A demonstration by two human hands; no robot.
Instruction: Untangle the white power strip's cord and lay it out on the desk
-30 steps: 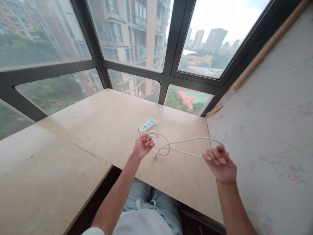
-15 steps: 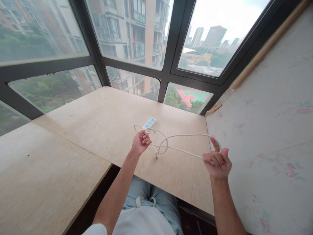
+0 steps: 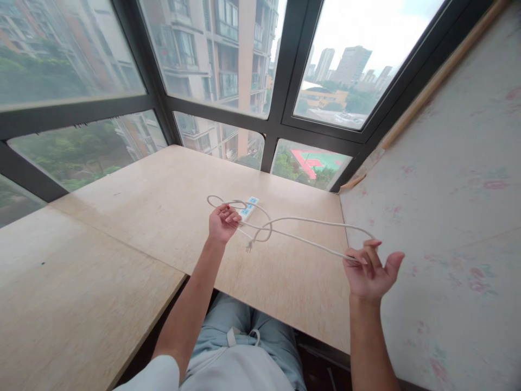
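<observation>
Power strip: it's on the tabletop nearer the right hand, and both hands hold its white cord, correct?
Wrong hand: the head view shows the power strip on the tabletop nearer the left hand than the right hand; both hands hold its white cord.

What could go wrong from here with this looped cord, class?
The cord crosses over itself, so pulling might tighten it into a knot. The right hand has its thumb held away, so its loop could slip off. The plug, near the crossing, might snag.

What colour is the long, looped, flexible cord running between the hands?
The cord is off-white, showing best in the head view.
</observation>
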